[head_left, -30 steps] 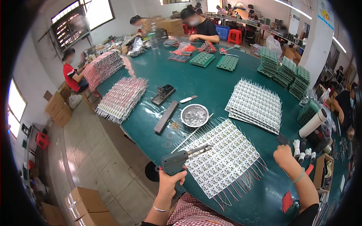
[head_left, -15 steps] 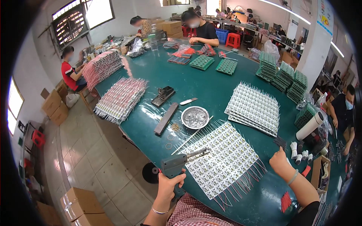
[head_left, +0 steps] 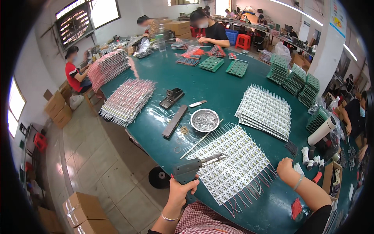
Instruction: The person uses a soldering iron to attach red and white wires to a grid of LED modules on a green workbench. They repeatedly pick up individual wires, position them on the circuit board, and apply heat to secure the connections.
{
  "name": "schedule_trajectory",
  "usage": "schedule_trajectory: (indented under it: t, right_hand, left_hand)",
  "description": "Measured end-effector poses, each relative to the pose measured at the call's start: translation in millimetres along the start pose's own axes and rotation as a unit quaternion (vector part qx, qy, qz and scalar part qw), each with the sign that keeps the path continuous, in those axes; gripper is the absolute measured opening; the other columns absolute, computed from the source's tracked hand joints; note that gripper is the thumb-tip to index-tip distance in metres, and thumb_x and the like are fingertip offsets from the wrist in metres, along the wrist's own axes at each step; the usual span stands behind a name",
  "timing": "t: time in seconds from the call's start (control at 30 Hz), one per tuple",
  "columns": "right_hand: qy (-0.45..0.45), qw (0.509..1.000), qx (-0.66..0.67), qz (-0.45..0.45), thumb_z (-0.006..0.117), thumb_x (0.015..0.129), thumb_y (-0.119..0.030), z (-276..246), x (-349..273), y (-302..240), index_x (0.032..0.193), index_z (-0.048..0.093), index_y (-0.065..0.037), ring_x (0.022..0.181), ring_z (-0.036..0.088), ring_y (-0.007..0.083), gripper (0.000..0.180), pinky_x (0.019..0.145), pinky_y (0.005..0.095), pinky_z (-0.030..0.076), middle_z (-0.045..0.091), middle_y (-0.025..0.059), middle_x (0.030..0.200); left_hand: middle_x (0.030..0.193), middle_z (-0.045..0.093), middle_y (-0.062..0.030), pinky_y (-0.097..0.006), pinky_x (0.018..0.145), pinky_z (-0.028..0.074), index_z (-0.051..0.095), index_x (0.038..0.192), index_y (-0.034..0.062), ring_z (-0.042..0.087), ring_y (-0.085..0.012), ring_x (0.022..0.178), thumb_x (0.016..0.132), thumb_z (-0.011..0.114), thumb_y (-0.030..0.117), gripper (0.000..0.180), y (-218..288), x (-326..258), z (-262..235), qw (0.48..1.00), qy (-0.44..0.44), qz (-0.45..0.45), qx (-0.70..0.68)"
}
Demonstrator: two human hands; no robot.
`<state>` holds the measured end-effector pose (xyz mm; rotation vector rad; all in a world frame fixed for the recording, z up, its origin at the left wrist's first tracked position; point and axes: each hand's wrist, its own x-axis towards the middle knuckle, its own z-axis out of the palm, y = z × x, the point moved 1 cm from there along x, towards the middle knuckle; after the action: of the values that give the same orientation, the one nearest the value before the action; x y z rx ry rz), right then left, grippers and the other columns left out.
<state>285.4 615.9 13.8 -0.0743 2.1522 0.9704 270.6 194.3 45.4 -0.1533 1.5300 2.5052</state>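
My left hand (head_left: 182, 193) is wrapped round the handle of a grey soldering gun (head_left: 187, 170). The gun's metal tip reaches over the near-left part of a white circuit board panel (head_left: 230, 163), which lies flat with red and pale wires sticking out along its edges. My right hand (head_left: 286, 169) is closed at the right of this panel; anything in its fingers is too small to make out. Just beyond it lies a bunch of short black wires (head_left: 291, 148), and a white wire bundle (head_left: 299, 168) sits beside the hand.
A metal bowl (head_left: 205, 120) of silvery scraps stands behind the panel, near a grey bar (head_left: 175, 121). Stacked white panels (head_left: 265, 111) are at the right, wired panels (head_left: 128, 102) at the left. Red wires (head_left: 296, 208) lie near my right forearm. Co-workers sit round the table.
My right hand has drawn back toward me from the black wires. The soldering gun in my left hand has shifted slightly right over the panel. The whole view has moved a little.
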Motion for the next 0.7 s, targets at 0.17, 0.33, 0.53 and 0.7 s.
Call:
schedule_trajectory:
  t: [0.17, 0.33, 0.53, 0.7]
  right_hand:
    - [0.033, 0.997, 0.029, 0.063, 0.057, 0.092, -0.020, -1.5, -0.8, 8.4, 0.118, 0.066, 0.000, 0.105, 0.057, 0.0330, 0.034, 0.080, 0.0482, 0.048, 0.062, 0.0170, 0.114]
    - [-0.011, 0.994, -0.096, 0.055, 0.058, 0.091, -0.020, -5.1, 0.2, 2.7, 0.113, 0.070, -0.004, 0.102, 0.054, 0.0325, 0.030, 0.082, 0.0497, 0.045, 0.061, 0.0157, 0.110]
    - [0.014, 0.993, -0.083, 0.081, 0.056, 0.090, -0.020, 7.7, 13.4, -16.1, 0.110, 0.069, 0.002, 0.092, 0.054, 0.0334, 0.033, 0.087, 0.0553, 0.044, 0.061, 0.0206, 0.100]
    - [0.005, 0.996, -0.055, 0.076, 0.056, 0.088, -0.020, -15.6, 4.0, -12.3, 0.106, 0.070, 0.002, 0.090, 0.055, 0.0325, 0.031, 0.084, 0.0553, 0.044, 0.061, 0.0188, 0.096]
  left_hand:
    - [0.092, 0.068, -0.0137, -0.026, 0.046, 0.044, 0.063, 0.110, -0.0072, 0.058, -0.0141, 0.057, 0.075, 0.072, -0.008, 0.036, 1.6, 0.5, 0.2, 1.000, 0.002, 0.001, 0.002]
    - [0.094, 0.068, -0.0133, -0.026, 0.046, 0.045, 0.063, 0.110, -0.0067, 0.059, -0.0138, 0.058, 0.075, 0.072, -0.007, 0.036, -1.0, 0.6, 0.8, 1.000, -0.001, 0.005, 0.001]
    - [0.092, 0.067, -0.0150, -0.026, 0.044, 0.042, 0.062, 0.110, -0.0071, 0.057, -0.0154, 0.056, 0.073, 0.070, -0.009, 0.038, -1.4, 0.6, 10.0, 1.000, -0.021, -0.008, -0.006]
    - [0.089, 0.066, -0.0142, -0.026, 0.044, 0.042, 0.063, 0.106, -0.0078, 0.057, -0.0152, 0.054, 0.073, 0.070, -0.009, 0.033, -1.0, 1.3, 9.2, 1.000, 0.003, -0.005, 0.020]
